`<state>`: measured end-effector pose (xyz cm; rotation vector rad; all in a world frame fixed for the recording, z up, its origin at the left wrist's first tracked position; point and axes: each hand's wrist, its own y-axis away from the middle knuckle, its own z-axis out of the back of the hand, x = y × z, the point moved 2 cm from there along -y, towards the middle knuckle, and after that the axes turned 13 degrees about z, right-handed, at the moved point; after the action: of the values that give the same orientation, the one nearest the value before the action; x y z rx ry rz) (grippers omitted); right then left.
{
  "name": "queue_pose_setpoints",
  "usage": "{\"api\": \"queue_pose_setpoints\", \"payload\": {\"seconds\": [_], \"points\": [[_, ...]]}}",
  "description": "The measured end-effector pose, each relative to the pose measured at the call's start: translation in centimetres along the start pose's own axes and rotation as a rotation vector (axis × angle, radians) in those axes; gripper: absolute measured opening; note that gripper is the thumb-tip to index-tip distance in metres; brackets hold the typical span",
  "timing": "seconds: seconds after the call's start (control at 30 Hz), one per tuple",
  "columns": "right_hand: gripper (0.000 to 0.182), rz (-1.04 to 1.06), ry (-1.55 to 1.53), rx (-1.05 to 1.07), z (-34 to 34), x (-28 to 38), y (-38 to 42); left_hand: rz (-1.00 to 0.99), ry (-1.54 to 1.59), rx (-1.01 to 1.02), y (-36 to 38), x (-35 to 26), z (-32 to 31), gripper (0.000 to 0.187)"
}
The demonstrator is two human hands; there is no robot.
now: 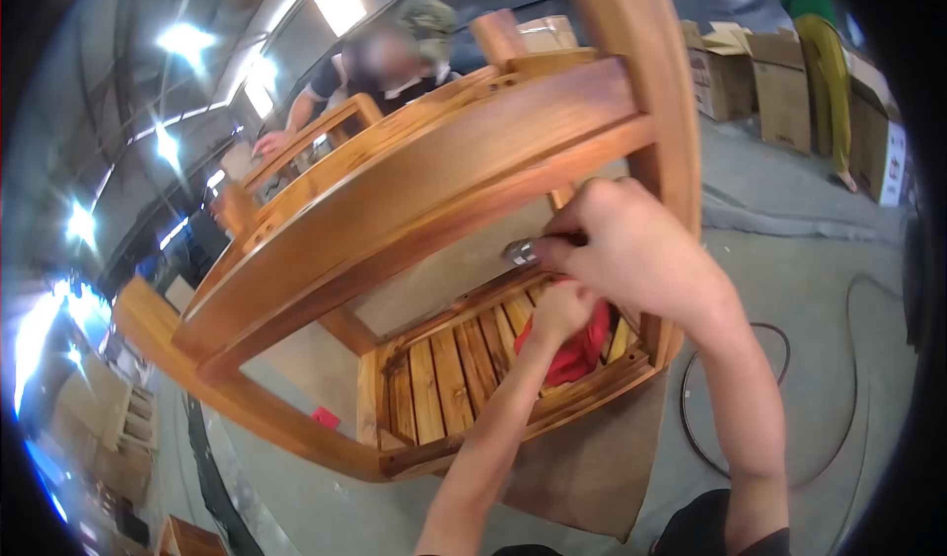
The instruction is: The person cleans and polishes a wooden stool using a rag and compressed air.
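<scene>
My right hand [626, 245] is closed around a dark tool with a silver metal end [520, 252], which points left inside the wooden frame. Just below it, my left hand [564, 311] has its fingers curled together against a bunched red cloth or bag [577, 359]. What those fingers pinch, if anything, is hidden. The red bundle rests on the slats [444, 378] of a varnished wooden chair-like frame [424, 201]. This frame stands tilted in front of me, its broad curved rail crossing above both hands.
Brown cardboard [592, 457] lies under the frame. A thin hose [691, 428] loops over the floor at right. Across the frame, a person in a cap [426, 28] bends over another wooden piece [306, 142]. Cardboard boxes [784, 92] and a person in green [811, 3] are at back right.
</scene>
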<state>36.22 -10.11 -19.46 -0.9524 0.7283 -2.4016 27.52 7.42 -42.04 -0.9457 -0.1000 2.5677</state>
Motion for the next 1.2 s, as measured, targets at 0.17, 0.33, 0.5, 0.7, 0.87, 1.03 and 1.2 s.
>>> {"api": "queue_pose_setpoints", "payload": {"seconds": [0.17, 0.33, 0.5, 0.7, 0.87, 1.03, 1.2], "points": [[0.019, -0.023, -0.037, -0.051, -1.3, 1.1, -0.9, -0.241, 0.011, 0.299, 7.4, -0.4, 3.9, 0.038], [0.017, -0.091, -0.171, -0.077, -4.2, 2.7, -1.8, -0.126, -0.179, 0.299, 11.9, 2.6, 11.3, 0.035], [0.020, 0.073, 0.053, 0.107, -7.7, 3.7, -2.4, 0.267, -0.606, -0.045, 17.8, 12.7, 17.4, 0.033], [0.024, -0.060, 0.480, 0.364, -7.3, 5.8, -1.4, 0.506, -0.776, -0.333, 13.4, 18.2, 11.5, 0.025], [0.023, -0.052, 0.508, 0.278, -5.5, 0.2, -1.9, 0.373, -0.641, -0.305, 6.2, 16.0, 11.1, 0.024], [0.026, -0.192, 0.520, 0.341, -6.9, -6.6, -3.4, 0.441, -0.586, -0.397, 4.0, 14.0, 11.5, 0.023], [0.025, -0.234, 0.607, -0.030, -11.2, -15.6, -3.5, 0.433, -0.644, -0.477, 5.4, 13.9, 11.4, 0.019]]}}
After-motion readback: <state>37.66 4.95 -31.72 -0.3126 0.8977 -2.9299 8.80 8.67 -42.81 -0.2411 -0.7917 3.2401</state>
